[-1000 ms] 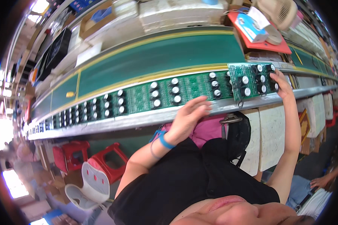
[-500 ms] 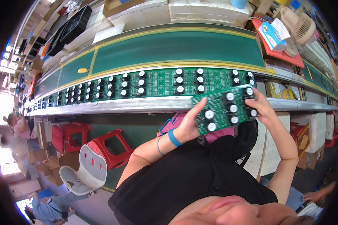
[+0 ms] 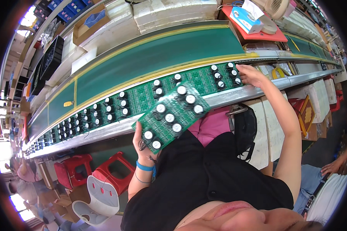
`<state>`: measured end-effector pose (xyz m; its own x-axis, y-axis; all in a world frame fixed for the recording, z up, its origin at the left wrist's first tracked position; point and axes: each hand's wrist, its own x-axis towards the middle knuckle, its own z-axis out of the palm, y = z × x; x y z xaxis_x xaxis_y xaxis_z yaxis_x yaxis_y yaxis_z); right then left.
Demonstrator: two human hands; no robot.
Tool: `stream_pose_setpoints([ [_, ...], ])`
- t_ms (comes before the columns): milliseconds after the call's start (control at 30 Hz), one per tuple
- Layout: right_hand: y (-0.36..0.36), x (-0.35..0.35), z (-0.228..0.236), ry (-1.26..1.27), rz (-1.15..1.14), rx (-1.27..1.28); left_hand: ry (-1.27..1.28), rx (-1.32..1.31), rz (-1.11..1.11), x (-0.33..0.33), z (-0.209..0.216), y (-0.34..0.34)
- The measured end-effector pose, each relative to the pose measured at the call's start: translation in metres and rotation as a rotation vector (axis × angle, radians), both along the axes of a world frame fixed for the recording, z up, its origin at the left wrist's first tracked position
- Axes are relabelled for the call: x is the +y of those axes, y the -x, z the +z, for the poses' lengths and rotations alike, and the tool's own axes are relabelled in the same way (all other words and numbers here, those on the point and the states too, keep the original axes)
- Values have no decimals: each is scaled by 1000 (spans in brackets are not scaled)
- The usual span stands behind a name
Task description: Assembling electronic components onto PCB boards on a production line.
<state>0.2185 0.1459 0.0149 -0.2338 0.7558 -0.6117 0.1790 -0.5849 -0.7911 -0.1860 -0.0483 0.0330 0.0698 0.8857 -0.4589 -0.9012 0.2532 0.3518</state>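
My left hand (image 3: 142,143), with a blue wristband, grips a green circuit board (image 3: 172,115) by its lower left edge. The board carries several round black-and-white capacitors and is held tilted just in front of the line's metal rail (image 3: 104,131). A long row of the same green boards (image 3: 135,101) lies end to end along the rail. My right hand (image 3: 253,75) reaches out to the row's right end, fingertips touching the last board (image 3: 224,74), and holds nothing.
A green conveyor belt (image 3: 162,54) runs behind the boards. Beyond it stand cardboard boxes (image 3: 92,23) and a red tray (image 3: 264,32) with a blue box. Red stools (image 3: 113,169) and a white stool (image 3: 98,198) stand below the rail. Another person's hand (image 3: 329,167) shows at lower right.
The board was lifted off the row's right end with both hands and brought toward me. Now my left hand alone holds it, and my right hand has gone back to the row.
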Motion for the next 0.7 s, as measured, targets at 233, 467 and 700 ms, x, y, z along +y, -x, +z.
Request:
stream_pose_setpoints([
  [233, 24, 6, -17, -25, -70, 202, -85, 87, 221, -14, 10, 32],
  [467, 2, 3, 13, -83, -189, 351, -163, 202, 444, -26, 17, 87],
  [700, 61, 75, 13, -242, -220, 437, -238, 377, 746, -54, 17, 154],
])
